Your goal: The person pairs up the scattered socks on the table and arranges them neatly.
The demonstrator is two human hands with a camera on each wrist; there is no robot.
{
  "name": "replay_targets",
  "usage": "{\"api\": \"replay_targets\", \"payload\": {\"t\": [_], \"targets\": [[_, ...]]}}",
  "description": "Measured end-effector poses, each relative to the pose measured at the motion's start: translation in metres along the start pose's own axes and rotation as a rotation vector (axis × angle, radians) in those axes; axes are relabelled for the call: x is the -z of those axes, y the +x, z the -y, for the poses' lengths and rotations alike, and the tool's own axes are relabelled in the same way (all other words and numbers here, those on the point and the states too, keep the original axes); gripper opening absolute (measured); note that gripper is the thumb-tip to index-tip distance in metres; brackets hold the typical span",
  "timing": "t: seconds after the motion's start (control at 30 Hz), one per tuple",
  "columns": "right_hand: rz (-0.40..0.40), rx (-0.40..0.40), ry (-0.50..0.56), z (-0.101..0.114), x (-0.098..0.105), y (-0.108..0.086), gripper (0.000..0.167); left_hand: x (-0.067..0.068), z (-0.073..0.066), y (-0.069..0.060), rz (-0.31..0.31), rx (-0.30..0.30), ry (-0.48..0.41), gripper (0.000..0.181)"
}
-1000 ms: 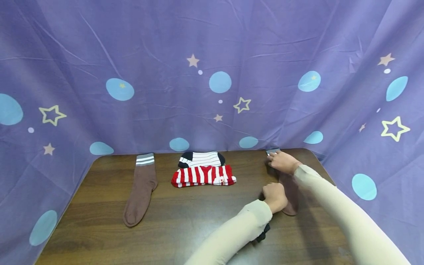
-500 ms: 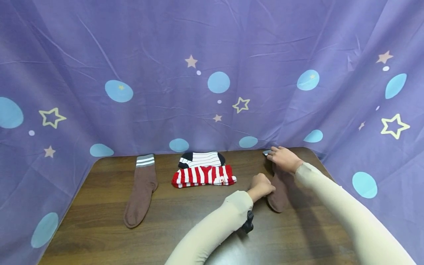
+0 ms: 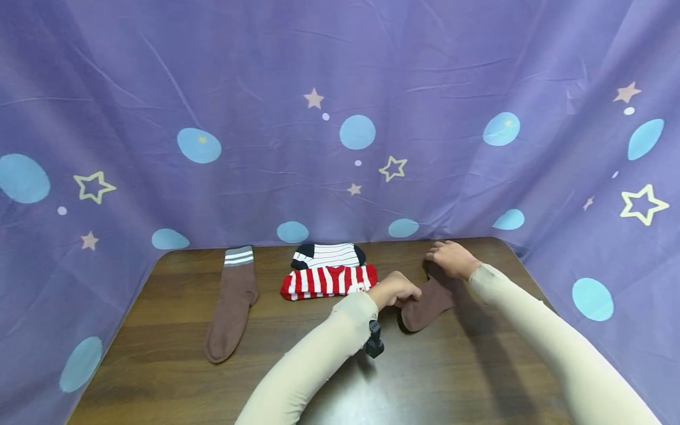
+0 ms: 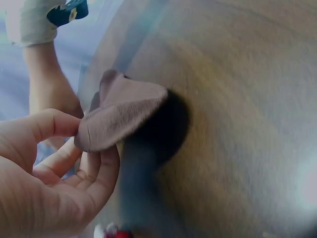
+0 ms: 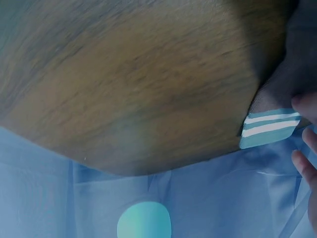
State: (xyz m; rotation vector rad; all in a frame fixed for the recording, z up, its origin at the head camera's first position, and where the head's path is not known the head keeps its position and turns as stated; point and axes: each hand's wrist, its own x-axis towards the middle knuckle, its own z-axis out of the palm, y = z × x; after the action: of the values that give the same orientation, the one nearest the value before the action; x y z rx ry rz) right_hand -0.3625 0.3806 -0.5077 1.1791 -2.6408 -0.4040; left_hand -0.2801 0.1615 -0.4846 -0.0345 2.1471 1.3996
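Note:
My left hand (image 3: 392,289) pinches the foot end of a brown sock (image 3: 429,307) between thumb and fingers. In the left wrist view that brown fabric (image 4: 119,111) is raised off the wood and folds over. My right hand (image 3: 451,258) lies over the sock's cuff end near the table's back edge, hiding most of it in the head view. From the right wrist, the grey cuff with white stripes (image 5: 270,129) shows flat, a fingertip touching beside it and other fingers (image 5: 306,166) spread apart. A matching brown sock (image 3: 234,307) lies flat at the left.
Red-and-white striped socks (image 3: 326,282) lie at the back middle, close to my left hand. Behind them are white socks with black toes and heels (image 3: 333,255). A purple curtain (image 3: 255,141) hangs along the back of the wooden table (image 3: 175,319).
My left hand has moved left and slightly back, drawing the sock's foot end leftward and lifting it. My right hand has stayed near the cuff. The other socks stay put.

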Motion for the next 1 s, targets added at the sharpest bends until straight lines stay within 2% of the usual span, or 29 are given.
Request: {"api": "replay_targets", "payload": {"t": [0.13,0.3,0.43,0.5,0.57,0.7,0.77,0.8,0.83,0.87,0.93,1.0], "targets": [[0.002,-0.031,0.001,0.000,-0.004,0.000,0.031,0.007,0.002,0.003,0.000,0.009,0.018,0.028],[0.036,-0.026,-0.038,-0.001,-0.001,0.001,0.024,0.015,0.003,0.004,-0.022,0.010,0.071,0.022],[0.052,-0.073,0.010,-0.004,0.003,0.000,0.021,0.019,0.004,0.006,-0.041,0.022,0.087,0.016],[0.045,-0.101,0.041,-0.006,0.004,-0.001,0.021,0.019,0.007,0.013,-0.044,0.031,0.079,0.013],[0.041,-0.122,0.061,-0.007,0.005,-0.003,0.024,0.018,0.016,0.030,-0.022,0.029,0.062,0.011],[0.045,-0.158,0.117,-0.008,0.011,-0.007,0.029,0.008,0.058,0.105,0.029,-0.007,0.030,0.015],[0.057,-0.209,0.176,-0.010,0.015,-0.007,0.028,0.006,0.070,0.124,0.051,-0.016,0.006,0.015],[0.063,-0.241,0.210,-0.011,0.018,-0.008,0.026,0.007,0.069,0.122,0.057,-0.018,-0.009,0.016],[0.063,-0.272,0.233,-0.013,0.020,-0.008,0.024,0.010,0.062,0.107,0.066,-0.019,-0.026,0.018],[0.069,-0.306,0.261,-0.015,0.022,-0.008,0.020,0.015,0.052,0.086,0.080,-0.019,-0.041,0.023],[0.087,-0.357,0.321,-0.020,0.027,-0.007,0.012,0.024,0.027,0.035,0.091,-0.013,-0.041,0.030],[0.113,-0.400,0.394,-0.025,0.033,-0.006,0.006,0.032,0.014,0.005,0.115,-0.021,-0.044,0.036]]}}
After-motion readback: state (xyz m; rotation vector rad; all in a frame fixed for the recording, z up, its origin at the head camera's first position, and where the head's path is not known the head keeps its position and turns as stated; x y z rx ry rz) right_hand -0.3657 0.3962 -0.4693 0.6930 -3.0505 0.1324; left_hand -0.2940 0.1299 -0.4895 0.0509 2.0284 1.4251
